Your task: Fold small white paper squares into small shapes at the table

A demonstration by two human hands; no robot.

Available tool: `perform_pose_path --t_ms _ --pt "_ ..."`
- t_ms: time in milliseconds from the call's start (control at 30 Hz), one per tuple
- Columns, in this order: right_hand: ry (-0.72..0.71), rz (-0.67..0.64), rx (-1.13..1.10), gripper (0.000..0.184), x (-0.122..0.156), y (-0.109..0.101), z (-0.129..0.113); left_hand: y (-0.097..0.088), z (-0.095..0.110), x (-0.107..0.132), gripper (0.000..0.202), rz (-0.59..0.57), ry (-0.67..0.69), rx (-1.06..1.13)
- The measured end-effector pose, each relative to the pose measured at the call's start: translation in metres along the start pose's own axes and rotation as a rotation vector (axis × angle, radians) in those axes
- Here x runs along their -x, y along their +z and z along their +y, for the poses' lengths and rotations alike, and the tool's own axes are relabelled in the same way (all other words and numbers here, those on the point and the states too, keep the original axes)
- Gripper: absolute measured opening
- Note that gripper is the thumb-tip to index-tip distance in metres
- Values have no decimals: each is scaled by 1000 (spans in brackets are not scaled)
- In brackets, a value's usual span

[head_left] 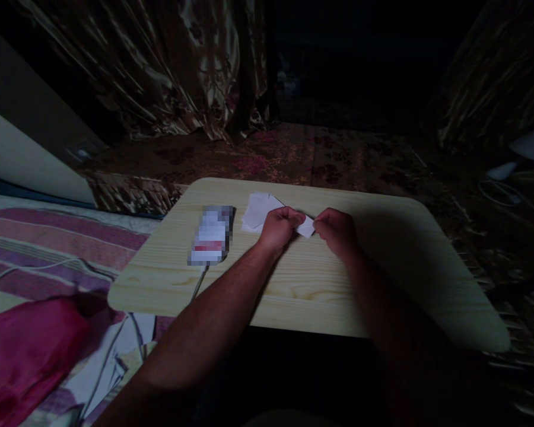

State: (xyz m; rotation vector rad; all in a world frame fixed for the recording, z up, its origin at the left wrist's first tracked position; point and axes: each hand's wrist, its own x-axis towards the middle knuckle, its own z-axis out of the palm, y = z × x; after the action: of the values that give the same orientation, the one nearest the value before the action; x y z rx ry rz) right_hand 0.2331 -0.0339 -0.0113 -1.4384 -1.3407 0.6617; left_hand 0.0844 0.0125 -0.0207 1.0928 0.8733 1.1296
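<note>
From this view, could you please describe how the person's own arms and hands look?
The left hand and right hand are bare, without gloves. No sleeve, watch or bracelet shows on the left forearm or right forearm, though the latter fades into shadow.

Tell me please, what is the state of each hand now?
Left hand: closed, holding a white paper piece.
Right hand: closed, pinching the same piece at its edge.
</note>
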Motion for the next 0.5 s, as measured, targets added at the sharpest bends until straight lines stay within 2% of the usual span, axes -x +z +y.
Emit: perform_pose_path --t_ms 300,500 --pt "136 -42 -110 5 0 -6 -12 -3 0 -2 31 -80 -51 -34" --pt "131 -63 -133 5 0 -6 -13 -6 4 -2 34 -80 -63 -97"
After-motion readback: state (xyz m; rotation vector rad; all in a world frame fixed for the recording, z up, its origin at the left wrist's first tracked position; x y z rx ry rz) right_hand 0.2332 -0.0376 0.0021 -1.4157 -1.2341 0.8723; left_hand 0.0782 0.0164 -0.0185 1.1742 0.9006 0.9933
